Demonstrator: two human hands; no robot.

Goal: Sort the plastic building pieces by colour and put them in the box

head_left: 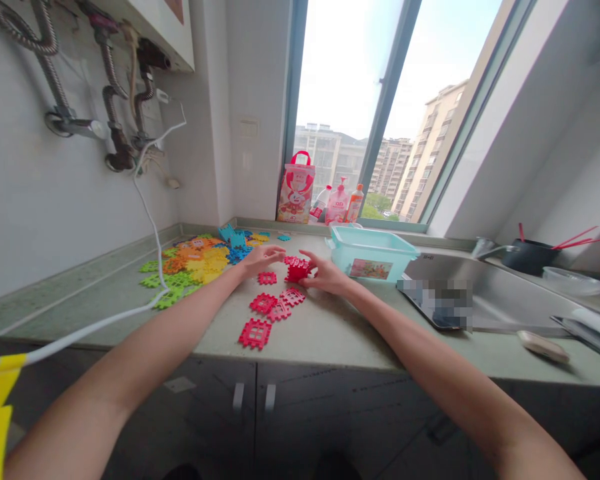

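Note:
A small red cube of interlocking plastic building pieces (pixel 298 271) stands on the counter. My right hand (pixel 326 275) holds its right side, thumb low and index finger near the top. Just left of the cube is my left hand (pixel 264 260), its fingers stretched toward it and holding nothing that I can see. Several loose red pieces lie flat in front: a square window piece (pixel 255 333) nearest the edge, another red square (pixel 263 303), a red piece with an arched opening (pixel 293 297), and a small one (pixel 267 278) below my left hand.
Green, orange, yellow and blue pieces (pixel 207 263) are heaped at the left, with a white cable (pixel 156 247) crossing them. A turquoise plastic bin (pixel 375 250) stands right, beside the sink (pixel 510 300). Bottles (pixel 337 203) and a pink bag (pixel 297 193) line the window sill.

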